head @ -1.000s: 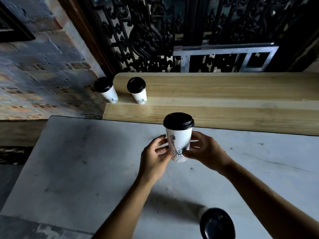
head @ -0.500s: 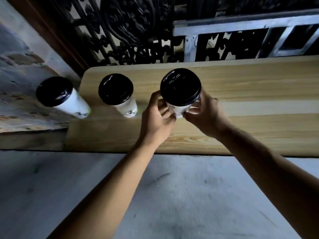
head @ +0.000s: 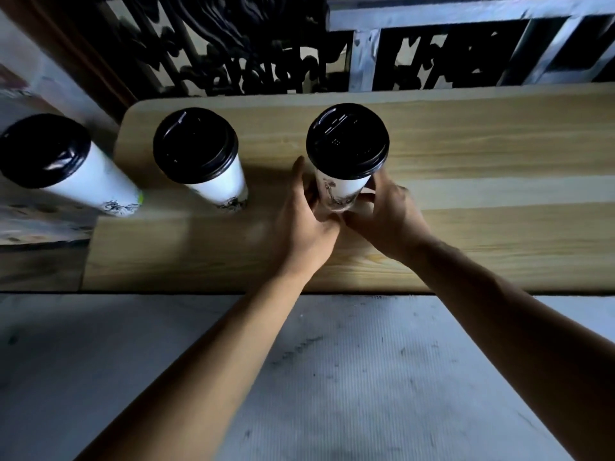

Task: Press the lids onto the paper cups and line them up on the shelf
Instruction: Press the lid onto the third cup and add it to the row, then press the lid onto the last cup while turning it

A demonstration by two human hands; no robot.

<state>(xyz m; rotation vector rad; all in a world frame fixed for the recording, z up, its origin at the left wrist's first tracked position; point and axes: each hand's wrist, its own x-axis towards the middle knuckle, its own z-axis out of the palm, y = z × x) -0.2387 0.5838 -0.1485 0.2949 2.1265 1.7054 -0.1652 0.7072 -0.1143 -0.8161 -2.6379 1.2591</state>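
Observation:
A white paper cup with a black lid point(head: 346, 144) stands on the wooden shelf point(head: 482, 201), third in a row. My left hand point(head: 307, 221) and my right hand point(head: 382, 217) grip its lower body from both sides, fingers curled round it. To its left stands a second lidded cup point(head: 199, 154) on the shelf. A third lidded cup point(head: 56, 158) stands at the far left, just past the shelf's left end. The held cup's base is hidden by my fingers.
A grey stone table point(head: 332, 377) lies below the shelf's front edge. Behind the shelf are a black ornate iron grille point(head: 233, 54) and a metal frame point(head: 466, 15). A brick wall point(head: 20, 78) is at the left.
Both hands carried the lidded cup up from the table and forward onto the shelf, to the right of the other two cups. The view has moved closer to the shelf.

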